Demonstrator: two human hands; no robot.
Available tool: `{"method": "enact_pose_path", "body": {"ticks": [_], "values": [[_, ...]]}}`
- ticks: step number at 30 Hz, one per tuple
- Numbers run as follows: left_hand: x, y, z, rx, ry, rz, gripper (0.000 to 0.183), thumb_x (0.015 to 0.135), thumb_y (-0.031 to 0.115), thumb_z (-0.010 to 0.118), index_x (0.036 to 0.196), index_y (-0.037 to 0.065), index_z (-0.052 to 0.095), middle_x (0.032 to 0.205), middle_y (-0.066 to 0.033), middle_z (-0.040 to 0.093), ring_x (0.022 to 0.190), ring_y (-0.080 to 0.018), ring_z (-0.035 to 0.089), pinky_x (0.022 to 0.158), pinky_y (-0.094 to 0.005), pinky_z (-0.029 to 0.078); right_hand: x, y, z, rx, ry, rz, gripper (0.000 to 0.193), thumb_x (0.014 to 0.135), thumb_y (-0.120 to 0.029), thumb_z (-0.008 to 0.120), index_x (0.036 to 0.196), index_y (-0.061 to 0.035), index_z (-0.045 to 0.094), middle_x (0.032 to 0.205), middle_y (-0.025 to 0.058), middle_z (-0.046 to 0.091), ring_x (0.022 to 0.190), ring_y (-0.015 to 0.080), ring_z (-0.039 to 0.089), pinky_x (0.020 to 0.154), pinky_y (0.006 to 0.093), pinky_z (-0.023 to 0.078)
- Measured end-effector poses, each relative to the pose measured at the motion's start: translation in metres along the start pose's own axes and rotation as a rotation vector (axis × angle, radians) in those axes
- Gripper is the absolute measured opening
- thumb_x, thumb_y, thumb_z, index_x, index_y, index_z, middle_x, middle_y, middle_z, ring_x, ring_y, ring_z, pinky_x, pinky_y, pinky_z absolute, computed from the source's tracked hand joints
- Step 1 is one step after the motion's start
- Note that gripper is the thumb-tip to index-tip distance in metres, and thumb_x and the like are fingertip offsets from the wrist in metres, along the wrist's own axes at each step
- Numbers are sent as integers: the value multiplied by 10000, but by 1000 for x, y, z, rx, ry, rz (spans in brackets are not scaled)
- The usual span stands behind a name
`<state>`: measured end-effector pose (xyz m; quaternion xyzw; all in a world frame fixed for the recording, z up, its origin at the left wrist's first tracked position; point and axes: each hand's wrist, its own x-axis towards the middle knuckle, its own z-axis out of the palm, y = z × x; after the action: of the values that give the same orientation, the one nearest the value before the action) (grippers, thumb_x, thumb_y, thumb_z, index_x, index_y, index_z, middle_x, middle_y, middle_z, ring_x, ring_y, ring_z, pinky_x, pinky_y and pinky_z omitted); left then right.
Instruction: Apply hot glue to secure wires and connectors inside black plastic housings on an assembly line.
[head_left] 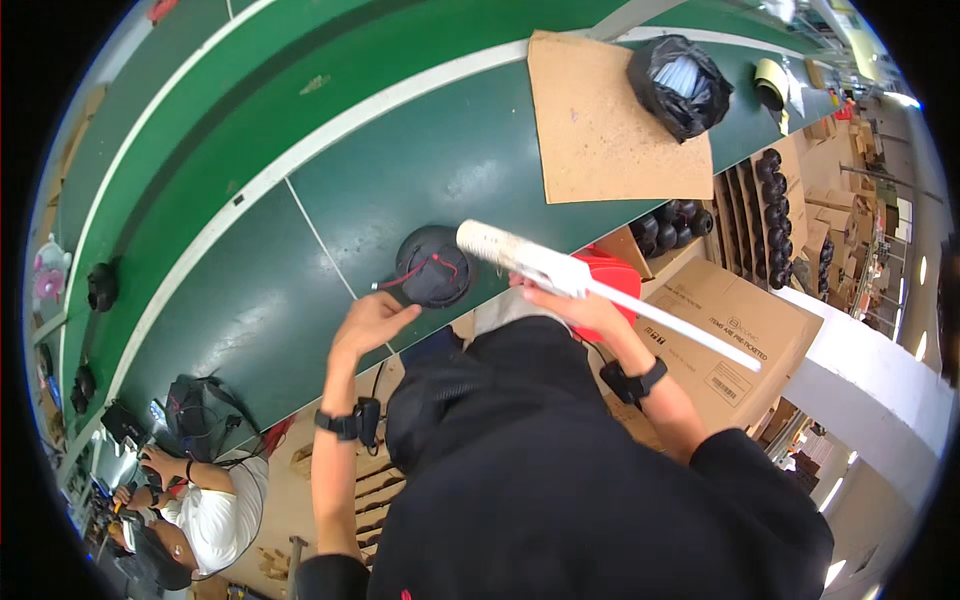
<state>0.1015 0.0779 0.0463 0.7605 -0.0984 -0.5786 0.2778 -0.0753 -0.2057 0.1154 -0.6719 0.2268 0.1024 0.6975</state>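
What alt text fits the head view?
A person's right hand holds what looks like a white glue gun near a round black part with red wires on a green workbench; the left hand is at the part's edge. Beyond, a black bag sits on a cardboard sheet; at lower left is a white-shirted co-worker.

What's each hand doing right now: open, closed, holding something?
Left hand: fingers at the edge of the round black part; grip cannot be told.
Right hand: closed around the white gun-shaped tool.

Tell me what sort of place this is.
Probably a factory or workshop: a long green workbench, a co-worker in a white top beside it, and many round black parts point that way.
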Motion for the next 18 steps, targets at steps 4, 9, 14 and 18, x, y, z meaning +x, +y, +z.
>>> {"method": "enact_pose_path", "body": {"ticks": [4, 9, 14, 18], "values": [[-5, 26, -15, -111, 304, 244, 340, 800, 147, 781, 1070, -13, 649, 870, -90, 686, 744, -139, 652, 645, -267, 524, -2, 20, -9, -350, -101, -231, 256, 823, -81, 700, 1056, 4, 638, 899, 123, 657, 791, 262, 644, 718, 335, 515], [11, 25, -22, 65, 356, 731, 246, 831, -47, 697, 1073, -11, 671, 841, -68, 664, 715, -112, 614, 640, -259, 514, -11, 27, 14, -205, -223, -130, 302, 798, -140, 666, 1025, 47, 593, 993, 181, 641, 889, 356, 647, 772, 392, 516], [53, 44, -20, -577, 228, 558, 156, 876, -6, 687, 1022, -58, 669, 875, -93, 680, 749, -125, 637, 662, -239, 516, -2, 36, 37, -505, -110, -262, 291, 750, -118, 686, 986, 22, 590, 958, 175, 624, 914, 367, 640, 761, 407, 532], [75, 48, -16, -647, 145, 588, 165, 873, 18, 702, 1017, -58, 672, 859, -90, 682, 747, -124, 643, 676, -238, 524, 1, 35, 53, -598, -40, -293, 251, 717, -93, 687, 922, 2, 577, 891, 141, 611, 859, 341, 642, 674, 390, 534]]}}
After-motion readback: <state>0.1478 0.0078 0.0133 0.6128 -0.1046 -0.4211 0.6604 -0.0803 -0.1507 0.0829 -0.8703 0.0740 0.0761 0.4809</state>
